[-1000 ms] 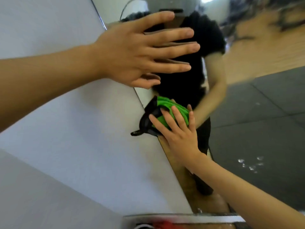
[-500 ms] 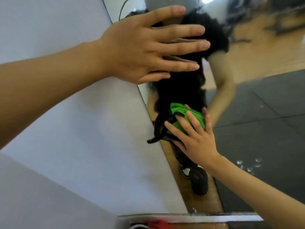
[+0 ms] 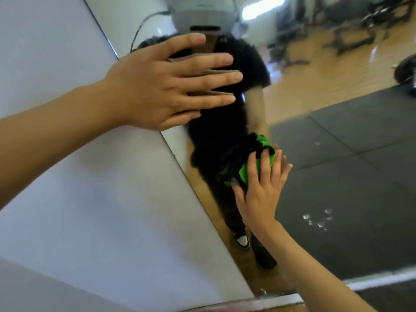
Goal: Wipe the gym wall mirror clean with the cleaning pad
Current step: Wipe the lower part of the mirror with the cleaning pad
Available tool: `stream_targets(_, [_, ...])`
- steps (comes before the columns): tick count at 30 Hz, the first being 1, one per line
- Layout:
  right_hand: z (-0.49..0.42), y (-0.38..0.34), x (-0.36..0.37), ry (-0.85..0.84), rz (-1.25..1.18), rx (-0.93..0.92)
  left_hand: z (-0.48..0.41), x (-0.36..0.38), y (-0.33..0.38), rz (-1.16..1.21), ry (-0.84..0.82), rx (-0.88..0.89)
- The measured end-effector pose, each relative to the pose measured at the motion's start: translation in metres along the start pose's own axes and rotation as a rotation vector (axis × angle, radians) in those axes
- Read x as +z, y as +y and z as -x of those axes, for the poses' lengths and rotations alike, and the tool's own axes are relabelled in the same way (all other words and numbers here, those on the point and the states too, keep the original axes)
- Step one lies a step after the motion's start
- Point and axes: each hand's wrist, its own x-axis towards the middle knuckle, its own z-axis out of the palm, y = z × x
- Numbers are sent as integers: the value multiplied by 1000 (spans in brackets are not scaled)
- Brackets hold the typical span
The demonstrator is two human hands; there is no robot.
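Observation:
The wall mirror [image 3: 337,181] fills the right half of the view and reflects a person in black and the gym floor. My right hand [image 3: 258,190] presses a green and black cleaning pad [image 3: 252,163] flat against the glass, fingers straight and spread over it. My left hand [image 3: 171,86] lies flat on the mirror higher up near its left edge, fingers spread and straight. A patch of white smears [image 3: 317,219] shows on the glass to the right of my right forearm.
A plain white wall [image 3: 90,199] borders the mirror on the left. The mirror's metal bottom frame [image 3: 270,300] runs along the lower edge of the view. Gym equipment and dark floor mats appear only as reflections.
My right hand has slid the pad to the right across the glass, away from the mirror's left edge. My left hand stays flat on the mirror.

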Motion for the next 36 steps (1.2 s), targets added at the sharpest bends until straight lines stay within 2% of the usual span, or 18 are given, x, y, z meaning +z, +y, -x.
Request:
stream_targets(3, [-39, -24, -5, 120, -43, 302, -1, 0, 1, 42, 2, -21])
stream_targets(6, [-26, -58, 8, 108, -39, 411, -8, 1, 6, 81, 26, -72])
stream_targets(11, [61, -77, 38, -74, 35, 171, -36, 6, 41, 160, 15, -71])
stream_targets(13, [61, -67, 30, -101, 48, 134, -39, 12, 49, 163, 29, -58])
stream_targets(14, [41, -59, 22, -51, 22, 202, -39, 16, 51, 168, 41, -65])
stream_targets(17, [-65, -23, -5, 276, -99, 587, -40, 18, 51, 167, 58, -72])
stream_targets(19, [-115, -4, -19, 446, -89, 702, -41, 16, 49, 180, 53, -70])
stream_targets(21, [-105, -8, -10, 423, -61, 668, -41, 17, 50, 189, 59, -64])
stream_targets(23, [-46, -40, 13, 247, -71, 553, -40, 16, 50, 192, 65, -65])
stream_targets(25, [30, -74, 32, 20, -31, 263, -41, 15, 49, 210, 48, -61])
stream_targets(27, [74, -77, 36, -152, 65, -34, -40, 13, 48, 226, 33, -59])
stream_targets(29, [62, -57, 27, -155, 38, -96, -39, 14, 48, 217, 37, -57])
stream_targets(30, [41, -46, 20, -80, 22, -16, -39, 15, 48, 210, 41, -59])
stream_targets(34, [-84, 16, -18, 320, -33, 622, -42, 15, 49, 219, 27, -66])
stream_targets(36, [-109, 19, -22, 418, -70, 759, -42, 13, 48, 214, 29, -67])
